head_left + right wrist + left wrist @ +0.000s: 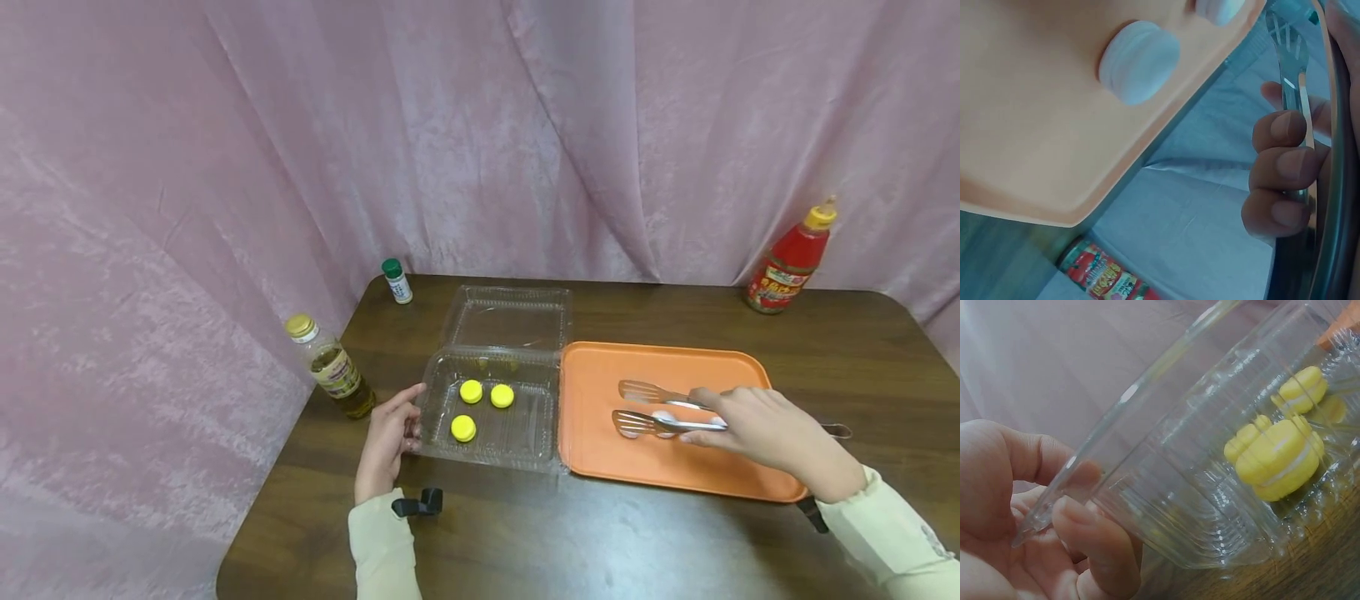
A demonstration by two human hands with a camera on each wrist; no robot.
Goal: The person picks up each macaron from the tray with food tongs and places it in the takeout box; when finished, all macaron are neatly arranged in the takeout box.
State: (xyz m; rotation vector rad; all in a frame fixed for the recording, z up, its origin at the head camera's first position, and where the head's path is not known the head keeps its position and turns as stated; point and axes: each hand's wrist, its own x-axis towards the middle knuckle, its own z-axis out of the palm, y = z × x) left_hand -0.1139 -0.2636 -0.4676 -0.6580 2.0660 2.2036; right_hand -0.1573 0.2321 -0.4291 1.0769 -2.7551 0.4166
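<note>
My left hand [391, 435] pinches the left rim of an open clear plastic container [525, 429]. Inside its base lie three yellow macarons [463, 428], seen through the wall in the left wrist view [1280, 459]. Over the orange tray [667, 467], my right hand [765, 427] grips metal tongs [667, 424] with slotted ends, their two arms spread apart and pointing left. White macarons [1140, 62] sit on the tray, partly hidden beneath the tongs and hand in the head view. Nothing shows between the tong ends.
The container's lid [513, 321] is folded back behind it. An oil bottle [337, 375] stands left of my left hand, with a small green-capped shaker [397, 281] farther back. A red sauce bottle [789, 265] stands at the back right, before a pink curtain [480, 150].
</note>
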